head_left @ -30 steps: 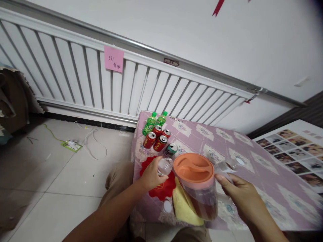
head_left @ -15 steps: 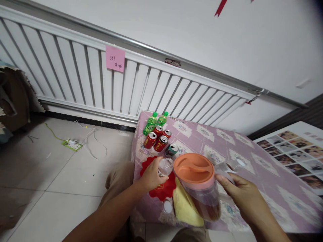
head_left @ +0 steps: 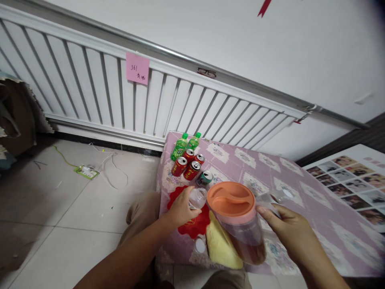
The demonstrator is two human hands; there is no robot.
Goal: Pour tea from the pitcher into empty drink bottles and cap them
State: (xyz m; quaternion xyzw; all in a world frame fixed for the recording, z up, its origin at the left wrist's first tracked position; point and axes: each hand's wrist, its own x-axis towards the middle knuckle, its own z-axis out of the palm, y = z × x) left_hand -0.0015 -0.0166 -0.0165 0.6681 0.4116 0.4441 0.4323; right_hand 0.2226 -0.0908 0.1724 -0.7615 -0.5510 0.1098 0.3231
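Note:
My left hand (head_left: pixel 182 206) grips a small clear bottle (head_left: pixel 198 197) with its open mouth uncovered, held over a red scalloped mat (head_left: pixel 192 226). My right hand (head_left: pixel 285 224) is closed round the handle of a clear pitcher (head_left: pixel 240 233) with an orange lid (head_left: pixel 231 198). Brown liquid (head_left: pixel 255 253) fills the pitcher's lower part. The pitcher leans toward the bottle, its lid close beside the bottle's mouth. Below them lies a folded yellow cloth (head_left: pixel 222 249). A white cap (head_left: pixel 199 245) rests left of the cloth.
Several red cans (head_left: pixel 191 170), a teal can (head_left: pixel 205 178) and two green bottles (head_left: pixel 179 147) stand at the back left of the cloth-covered table (head_left: pixel 240 156). Another clear bottle (head_left: pixel 282 195) lies behind the pitcher. A radiator (head_left: pixel 168 104) runs along the wall; a power strip (head_left: pixel 86 171) is on the floor.
The pitcher's lower end has swung slightly to the right. Both hands stay nearly where they were, with the same things in them.

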